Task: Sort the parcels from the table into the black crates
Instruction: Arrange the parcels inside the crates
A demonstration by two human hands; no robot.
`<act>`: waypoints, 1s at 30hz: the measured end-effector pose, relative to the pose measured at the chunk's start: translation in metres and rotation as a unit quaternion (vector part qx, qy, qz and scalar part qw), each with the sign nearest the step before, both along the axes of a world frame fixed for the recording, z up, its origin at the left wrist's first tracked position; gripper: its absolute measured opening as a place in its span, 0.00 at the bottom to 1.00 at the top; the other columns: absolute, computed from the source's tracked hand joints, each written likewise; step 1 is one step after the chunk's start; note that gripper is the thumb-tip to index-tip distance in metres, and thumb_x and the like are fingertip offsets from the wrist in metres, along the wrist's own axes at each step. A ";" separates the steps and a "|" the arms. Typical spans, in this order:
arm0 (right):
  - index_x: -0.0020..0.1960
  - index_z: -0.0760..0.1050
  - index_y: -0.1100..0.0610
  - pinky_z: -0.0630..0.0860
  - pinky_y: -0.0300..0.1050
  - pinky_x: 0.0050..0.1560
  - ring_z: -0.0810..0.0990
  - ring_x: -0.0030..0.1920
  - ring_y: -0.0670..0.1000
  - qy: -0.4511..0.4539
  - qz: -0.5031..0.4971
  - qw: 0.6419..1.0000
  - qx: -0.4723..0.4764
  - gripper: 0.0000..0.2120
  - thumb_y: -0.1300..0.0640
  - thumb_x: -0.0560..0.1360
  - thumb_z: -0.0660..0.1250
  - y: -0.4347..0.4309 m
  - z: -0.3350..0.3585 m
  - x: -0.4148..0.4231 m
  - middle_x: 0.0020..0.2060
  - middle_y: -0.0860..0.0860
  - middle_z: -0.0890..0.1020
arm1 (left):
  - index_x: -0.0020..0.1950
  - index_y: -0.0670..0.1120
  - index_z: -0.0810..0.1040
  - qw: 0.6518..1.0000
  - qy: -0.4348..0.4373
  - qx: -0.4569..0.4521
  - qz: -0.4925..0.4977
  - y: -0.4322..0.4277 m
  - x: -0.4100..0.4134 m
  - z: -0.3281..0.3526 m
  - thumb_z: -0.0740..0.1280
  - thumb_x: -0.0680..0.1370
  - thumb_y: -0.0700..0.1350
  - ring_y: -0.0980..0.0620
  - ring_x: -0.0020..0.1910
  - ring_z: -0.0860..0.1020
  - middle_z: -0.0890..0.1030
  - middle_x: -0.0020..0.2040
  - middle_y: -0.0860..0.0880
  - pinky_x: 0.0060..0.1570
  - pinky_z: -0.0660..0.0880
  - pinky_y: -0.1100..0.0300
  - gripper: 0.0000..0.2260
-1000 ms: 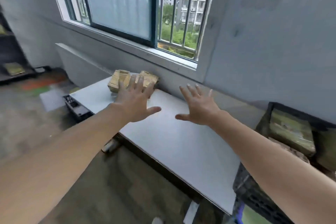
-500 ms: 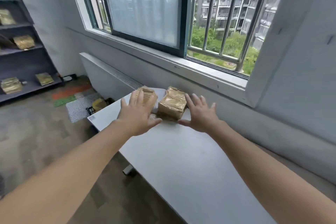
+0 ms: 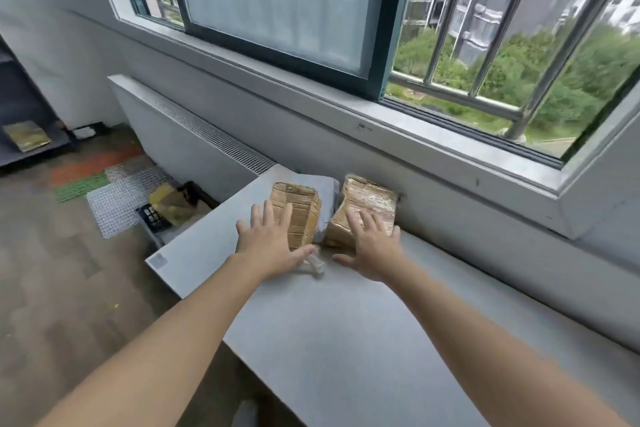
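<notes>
Two brown taped parcels stand at the far end of the grey table [image 3: 346, 340], under the window. My left hand [image 3: 268, 246] is spread with straight fingers over the near side of the left parcel [image 3: 299, 208]. My right hand [image 3: 372, 248] reaches with straight fingers over the near side of the right parcel [image 3: 369, 203]. A grey wrapped parcel [image 3: 323, 191] lies between and behind them. A small clear plastic piece [image 3: 313, 265] lies on the table between my thumbs. A black crate [image 3: 156, 217] with a yellowish parcel [image 3: 169, 203] in it sits on the floor left of the table.
A white radiator cover [image 3: 180, 139] runs along the wall under the window sill [image 3: 415, 128]. A dark shelf [image 3: 20, 135] with a flat parcel stands at the far left. Mesh and coloured mats [image 3: 114, 194] lie on the floor.
Both hands have moved forward onto the two brown parcels, and the view has come closer to the table's far end.
</notes>
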State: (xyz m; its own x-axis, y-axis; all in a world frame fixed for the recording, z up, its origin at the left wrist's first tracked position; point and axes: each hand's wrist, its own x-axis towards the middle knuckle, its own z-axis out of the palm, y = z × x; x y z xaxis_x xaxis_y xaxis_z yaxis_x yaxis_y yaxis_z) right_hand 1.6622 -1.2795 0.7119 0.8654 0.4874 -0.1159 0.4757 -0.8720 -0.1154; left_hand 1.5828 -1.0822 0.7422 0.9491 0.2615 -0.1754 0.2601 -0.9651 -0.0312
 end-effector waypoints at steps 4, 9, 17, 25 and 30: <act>0.81 0.40 0.50 0.55 0.59 0.75 0.50 0.79 0.57 0.039 -0.014 0.999 0.024 0.49 0.32 0.74 0.63 0.053 -0.020 0.019 0.80 0.54 0.49 | 0.80 0.52 0.36 0.996 0.024 -0.082 0.002 0.053 0.043 -0.033 0.56 0.71 0.77 0.40 0.79 0.43 0.42 0.81 0.42 0.72 0.54 0.38 0.50; 0.81 0.39 0.51 0.74 0.52 0.60 0.68 0.72 0.55 0.101 -0.084 0.987 0.089 0.49 0.34 0.75 0.65 0.108 -0.038 0.035 0.79 0.51 0.55 | 0.79 0.52 0.31 0.980 0.077 -0.183 -0.010 0.099 0.070 -0.068 0.62 0.70 0.75 0.42 0.80 0.44 0.40 0.81 0.43 0.73 0.57 0.40 0.54; 0.81 0.51 0.53 0.69 0.43 0.57 0.74 0.66 0.54 0.156 -0.266 0.918 0.251 0.37 0.44 0.79 0.65 0.151 -0.058 0.047 0.69 0.54 0.73 | 0.78 0.47 0.58 0.859 0.031 -0.506 0.074 0.119 0.109 -0.099 0.73 0.75 0.52 0.46 0.70 0.71 0.70 0.74 0.45 0.69 0.69 0.48 0.37; 0.78 0.60 0.48 0.69 0.57 0.70 0.70 0.71 0.55 0.207 -0.331 0.810 0.438 0.30 0.35 0.80 0.54 0.152 -0.001 0.070 0.73 0.50 0.70 | 0.70 0.55 0.68 0.759 -0.056 -0.629 0.158 0.116 0.125 -0.055 0.67 0.78 0.55 0.48 0.60 0.77 0.77 0.63 0.48 0.60 0.75 0.49 0.21; 0.66 0.66 0.47 0.75 0.60 0.61 0.76 0.60 0.53 0.200 -0.350 0.757 0.514 0.27 0.30 0.77 0.54 0.144 0.041 0.080 0.61 0.50 0.76 | 0.61 0.54 0.73 0.684 -0.097 -0.704 0.162 0.106 0.136 -0.003 0.57 0.79 0.67 0.51 0.58 0.78 0.79 0.58 0.50 0.49 0.74 0.52 0.21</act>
